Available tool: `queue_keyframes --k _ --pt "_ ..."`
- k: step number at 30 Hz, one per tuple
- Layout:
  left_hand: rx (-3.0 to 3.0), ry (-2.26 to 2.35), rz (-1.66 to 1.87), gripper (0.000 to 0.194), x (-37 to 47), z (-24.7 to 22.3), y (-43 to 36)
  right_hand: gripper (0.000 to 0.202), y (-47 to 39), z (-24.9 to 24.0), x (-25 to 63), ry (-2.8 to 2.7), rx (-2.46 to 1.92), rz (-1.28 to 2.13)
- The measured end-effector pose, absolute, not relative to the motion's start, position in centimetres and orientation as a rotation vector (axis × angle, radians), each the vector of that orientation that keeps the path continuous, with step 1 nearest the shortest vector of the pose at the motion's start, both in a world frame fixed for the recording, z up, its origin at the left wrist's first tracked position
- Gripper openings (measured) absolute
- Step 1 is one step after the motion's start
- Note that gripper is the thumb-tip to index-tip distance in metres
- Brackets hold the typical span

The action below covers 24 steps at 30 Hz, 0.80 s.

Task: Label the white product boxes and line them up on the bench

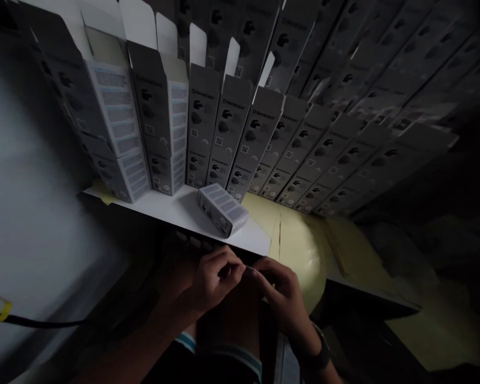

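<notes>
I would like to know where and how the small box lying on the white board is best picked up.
Probably by its two long sides near the middle, coming from above on the person's side: the box lies flat and slantwise on the board, its near end facing the person, while upright boxes stand close behind.

Dim room, deep shadow at right. Pale, smooth wall [28, 181] at left, bluish-gray, shaded toward bottom. Black cable [44, 321] running across lower wall, yellow tape [3, 311] wrapped round it. White work surface [164, 209] in middle, dark front edge. Yellow covering [298, 234] beside it, bright glare on rounded part. Floor too dark to make out.
</notes>
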<state>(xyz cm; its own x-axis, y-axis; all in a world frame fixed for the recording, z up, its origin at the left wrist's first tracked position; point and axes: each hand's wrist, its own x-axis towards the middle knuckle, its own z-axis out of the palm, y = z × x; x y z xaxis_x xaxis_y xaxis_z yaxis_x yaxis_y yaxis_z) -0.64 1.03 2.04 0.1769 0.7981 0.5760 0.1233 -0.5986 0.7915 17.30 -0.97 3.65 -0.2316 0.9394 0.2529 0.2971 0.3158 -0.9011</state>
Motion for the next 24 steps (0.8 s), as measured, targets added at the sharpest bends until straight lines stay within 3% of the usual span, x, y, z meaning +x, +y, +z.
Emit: queue_keyframes --k 9,13,15,18,20,24 --pt "1.828 0.936 1.720 0.013 0.6 -0.9 4.4 0.028 5.0 1.5 25.3 -1.460 -1.228 0.823" --pt "1.963 0.869 1.449 0.015 3.8 -2.4 2.1 0.029 6.1 0.7 27.3 -1.291 -1.223 0.899" --pt "1.815 0.875 1.318 0.028 6.0 -4.3 0.2 0.027 6.0 0.5 27.2 -1.264 -1.197 0.919" --pt "1.500 1.000 1.172 0.066 8.6 -7.5 -1.6 0.023 5.8 0.5 27.0 -1.216 -1.142 0.960" --pt "1.386 1.005 1.020 0.077 9.7 -8.6 -1.8 0.022 5.7 0.6 27.0 -1.193 -1.095 0.997" --pt "1.296 0.904 0.832 0.039 10.7 -8.0 -0.8 0.030 5.7 0.9 27.3 -1.210 -1.071 1.007"
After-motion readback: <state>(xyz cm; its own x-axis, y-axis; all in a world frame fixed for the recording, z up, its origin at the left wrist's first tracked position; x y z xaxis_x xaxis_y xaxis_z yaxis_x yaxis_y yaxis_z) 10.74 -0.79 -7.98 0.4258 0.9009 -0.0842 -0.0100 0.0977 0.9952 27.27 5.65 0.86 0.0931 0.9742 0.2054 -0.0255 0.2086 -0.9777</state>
